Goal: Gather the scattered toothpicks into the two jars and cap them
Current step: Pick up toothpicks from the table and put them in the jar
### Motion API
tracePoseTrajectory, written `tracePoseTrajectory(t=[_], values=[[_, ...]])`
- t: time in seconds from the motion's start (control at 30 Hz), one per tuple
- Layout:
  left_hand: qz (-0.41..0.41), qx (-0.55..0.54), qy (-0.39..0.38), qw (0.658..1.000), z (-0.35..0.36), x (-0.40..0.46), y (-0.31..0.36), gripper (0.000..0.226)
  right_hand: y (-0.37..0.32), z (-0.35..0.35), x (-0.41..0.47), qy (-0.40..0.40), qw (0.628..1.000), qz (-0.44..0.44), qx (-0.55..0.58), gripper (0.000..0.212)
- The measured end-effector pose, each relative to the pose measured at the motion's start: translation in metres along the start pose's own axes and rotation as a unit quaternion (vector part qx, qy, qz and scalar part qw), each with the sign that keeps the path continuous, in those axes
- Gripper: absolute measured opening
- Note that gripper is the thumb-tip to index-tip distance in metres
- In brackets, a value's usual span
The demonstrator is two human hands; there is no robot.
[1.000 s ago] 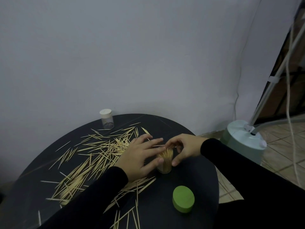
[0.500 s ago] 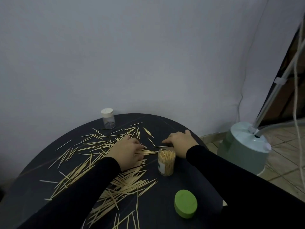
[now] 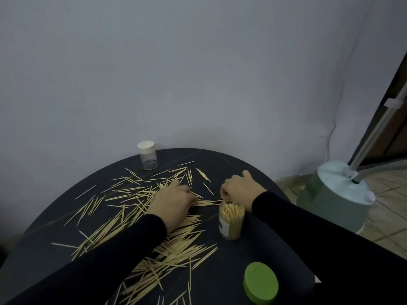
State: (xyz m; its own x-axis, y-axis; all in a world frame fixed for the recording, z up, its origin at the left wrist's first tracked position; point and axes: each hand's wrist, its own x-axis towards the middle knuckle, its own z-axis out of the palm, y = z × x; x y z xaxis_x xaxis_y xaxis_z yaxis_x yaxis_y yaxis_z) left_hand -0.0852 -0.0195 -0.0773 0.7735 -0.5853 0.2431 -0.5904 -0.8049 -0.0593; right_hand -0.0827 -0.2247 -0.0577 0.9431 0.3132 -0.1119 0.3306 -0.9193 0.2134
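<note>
— Room? Pale grey wall (image 3: 176, 73) behind, dark doorway (image 3: 394, 119) at far right, tiled floor (image 3: 387, 190) below it.
— On the floor?
— Pale green canister appliance (image 3: 334, 199), pole rising from its top.
— Surface?
— Round black table (image 3: 242, 267) against the wall. Scattered toothpicks (image 3: 123, 205) across its left and middle.
— Jars?
— Open jar (image 3: 231, 221) upright right of centre, packed with picks. Small capped jar (image 3: 148, 154) at the far edge. Green lid (image 3: 260, 282) lying near the front.
— Hands?
— Left hand (image 3: 174, 200) curled around a bundle lying flat. Right hand (image 3: 239, 189) curled just behind the open jar, pinching that bundle's other end.
</note>
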Motion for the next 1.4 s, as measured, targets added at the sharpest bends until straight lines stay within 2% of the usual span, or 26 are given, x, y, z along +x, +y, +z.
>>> tracePoseTrajectory(t=[0.1, 0.47, 0.77, 1.03, 1.1, 1.2, 1.27, 1.4], values=[[-0.007, -0.006, -0.001, 1.000, -0.003, 0.008, 0.003, 0.031, -0.003, 0.002, 0.002, -0.018, 0.999, -0.009, -0.043, 0.029], [-0.043, -0.051, 0.001, 0.998, -0.009, 0.013, -0.002, 0.021, -0.004, 0.002, 0.007, -0.028, 0.996, -0.003, -0.083, 0.037], [-0.117, -0.209, 0.024, 0.971, -0.010, 0.014, 0.006, 0.011, -0.007, 0.013, 0.007, 0.006, 0.996, -0.019, -0.089, 0.033], [-0.126, -0.259, 0.033, 0.957, -0.015, 0.013, 0.009, 0.013, -0.007, 0.011, 0.000, 0.025, 0.998, -0.018, -0.061, 0.031], [-0.127, -0.286, 0.045, 0.949, -0.015, 0.013, 0.011, 0.010, -0.005, 0.010, -0.001, 0.043, 0.999, -0.006, -0.029, 0.027], [-0.125, -0.349, 0.082, 0.925, -0.019, 0.013, 0.016, 0.007, -0.004, 0.001, -0.007, 0.097, 0.992, 0.023, 0.077, 0.016], [-0.126, -0.402, 0.109, 0.901, -0.023, 0.013, 0.021, 0.007, -0.004, -0.007, -0.013, 0.143, 0.976, 0.035, 0.161, 0.007], [-0.123, -0.479, 0.146, 0.857, -0.033, 0.012, 0.032, 0.008, -0.002, -0.017, -0.025, 0.203, 0.925, 0.034, 0.318, 0.013]])
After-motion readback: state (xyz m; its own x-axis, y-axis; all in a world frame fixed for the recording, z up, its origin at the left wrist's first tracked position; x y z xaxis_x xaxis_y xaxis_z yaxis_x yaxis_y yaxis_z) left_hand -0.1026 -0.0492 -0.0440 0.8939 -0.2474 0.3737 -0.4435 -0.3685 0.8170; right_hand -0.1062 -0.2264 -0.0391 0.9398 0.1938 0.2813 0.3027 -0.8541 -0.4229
